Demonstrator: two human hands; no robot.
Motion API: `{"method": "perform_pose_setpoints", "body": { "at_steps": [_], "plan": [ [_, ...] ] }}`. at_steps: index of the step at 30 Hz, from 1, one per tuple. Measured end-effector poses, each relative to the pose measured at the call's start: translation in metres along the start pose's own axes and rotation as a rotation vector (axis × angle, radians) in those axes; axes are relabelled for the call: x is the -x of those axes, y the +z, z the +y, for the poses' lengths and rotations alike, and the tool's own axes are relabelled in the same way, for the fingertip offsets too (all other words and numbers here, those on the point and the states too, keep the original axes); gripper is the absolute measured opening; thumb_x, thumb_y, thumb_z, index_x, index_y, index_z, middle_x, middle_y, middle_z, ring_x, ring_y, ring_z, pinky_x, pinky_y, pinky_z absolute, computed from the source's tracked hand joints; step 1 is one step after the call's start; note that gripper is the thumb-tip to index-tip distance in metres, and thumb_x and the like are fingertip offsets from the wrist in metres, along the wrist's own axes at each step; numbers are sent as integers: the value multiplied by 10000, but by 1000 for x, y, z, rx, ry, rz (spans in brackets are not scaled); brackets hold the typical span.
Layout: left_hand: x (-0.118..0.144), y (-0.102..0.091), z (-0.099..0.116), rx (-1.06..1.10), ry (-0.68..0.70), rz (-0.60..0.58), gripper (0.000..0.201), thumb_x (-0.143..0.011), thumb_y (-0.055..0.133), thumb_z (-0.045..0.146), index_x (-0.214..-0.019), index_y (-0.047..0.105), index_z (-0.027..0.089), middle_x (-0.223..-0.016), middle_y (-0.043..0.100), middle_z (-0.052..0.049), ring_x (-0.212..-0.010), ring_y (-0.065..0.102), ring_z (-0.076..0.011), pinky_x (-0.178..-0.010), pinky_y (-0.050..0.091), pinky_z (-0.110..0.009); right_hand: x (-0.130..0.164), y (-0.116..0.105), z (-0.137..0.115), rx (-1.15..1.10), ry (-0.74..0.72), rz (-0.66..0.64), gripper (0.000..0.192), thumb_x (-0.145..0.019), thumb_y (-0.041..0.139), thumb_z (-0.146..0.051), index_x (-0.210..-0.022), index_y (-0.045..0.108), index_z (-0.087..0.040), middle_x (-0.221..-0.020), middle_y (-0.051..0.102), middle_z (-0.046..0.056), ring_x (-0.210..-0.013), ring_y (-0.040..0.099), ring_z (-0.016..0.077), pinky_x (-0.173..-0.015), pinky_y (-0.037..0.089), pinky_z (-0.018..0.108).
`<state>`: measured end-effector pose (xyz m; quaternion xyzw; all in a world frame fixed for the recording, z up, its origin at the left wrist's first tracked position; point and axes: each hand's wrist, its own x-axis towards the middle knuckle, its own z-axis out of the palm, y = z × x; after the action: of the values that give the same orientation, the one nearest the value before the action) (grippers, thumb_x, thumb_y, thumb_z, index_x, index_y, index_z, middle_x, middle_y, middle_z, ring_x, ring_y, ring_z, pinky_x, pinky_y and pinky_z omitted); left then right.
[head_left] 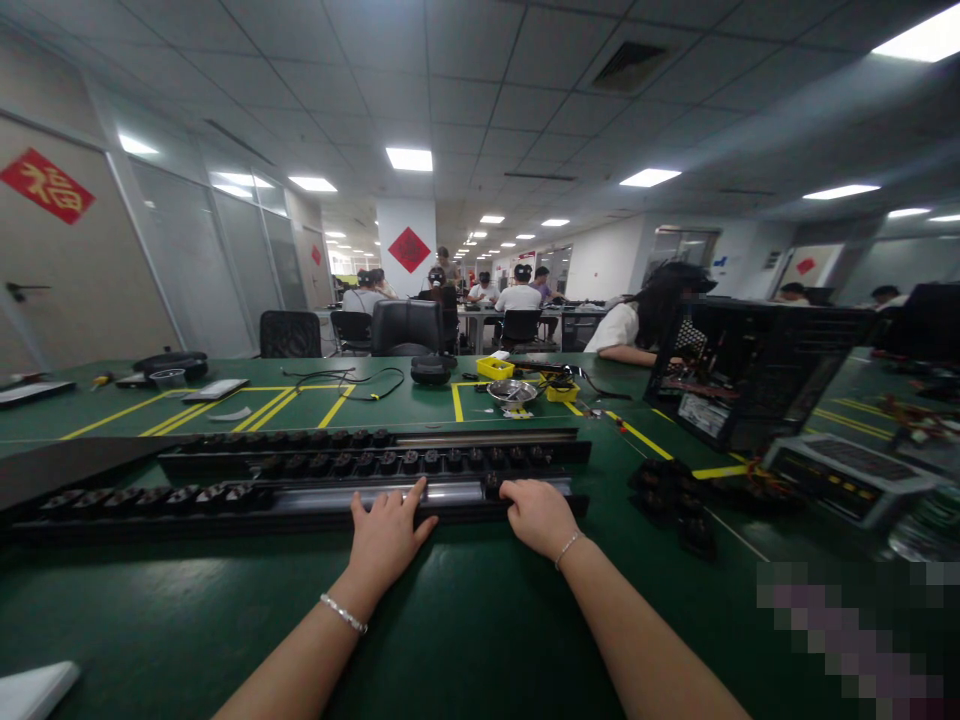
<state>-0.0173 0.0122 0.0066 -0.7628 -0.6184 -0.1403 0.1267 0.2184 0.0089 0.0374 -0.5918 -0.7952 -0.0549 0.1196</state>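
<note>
1. Rails: two long black rails lie side by side across the green table (465, 640), and the near rail (300, 497) is the one under both hands. It runs left to right just beyond the person's wrists, with a bare silvery strip along its middle and a row of small black caps (150, 497) seated on its left part.
2. Left hand (386, 535) lies flat, palm down, fingers spread and extended, with the fingertips resting on the silvery strip of the near rail. It clamps nothing. A bracelet sits on that wrist.
3. Right hand (536, 512) rests on the same rail a little further right, fingers curled down over its near edge close to one black cap. Whether it pinches a cap or only presses on the rail cannot be told from this view. A thin bracelet is on this wrist too.
4. The two hands are apart, with a stretch of bare rail between them.
5. The far rail (375, 450) lies just behind the near one, its row of caps filling most of its length.
6. Loose black caps (675, 500) lie in a small heap on the table to the right of the rails.
7. An open computer case (750, 370) stands further right, beside a flat grey unit (847, 475).
8. A metal bowl (512, 391) and yellow bins (495, 368) sit mid-table; other people sit at tables well behind.
</note>
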Motion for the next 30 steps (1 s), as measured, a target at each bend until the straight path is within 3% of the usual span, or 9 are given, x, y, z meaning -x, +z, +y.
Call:
{"method": "perform_pose_setpoints", "body": {
  "at_steps": [19,25,30],
  "plan": [
    [0,-2,1,-8,-17,-36,571,-822,335,542,-1340,347,301,-1040,626,-87,-1006,524,-266,-978,152,-625,0,0,5,21,132,0,197,-751,436,-157,-795,613,-231,-810,633,14,-806,537,156,-672,330,263],
    [0,-3,3,-13,-23,-45,575,-817,340,550,-1337,350,306,-1052,624,-90,-1007,523,-267,-979,145,-630,2,10,4,-75,163,194,195,-772,426,-192,-674,594,-209,-802,599,25,-840,498,149,-726,340,243],
    [1,-1,2,-12,-13,-11,563,-822,335,539,-1330,362,298,-1032,628,-90,-994,527,-266,-975,143,-632,-4,20,-6,-176,321,362,227,-774,496,-363,-885,583,-184,-938,585,53,-934,489,184,-838,333,292]
  ]
}}
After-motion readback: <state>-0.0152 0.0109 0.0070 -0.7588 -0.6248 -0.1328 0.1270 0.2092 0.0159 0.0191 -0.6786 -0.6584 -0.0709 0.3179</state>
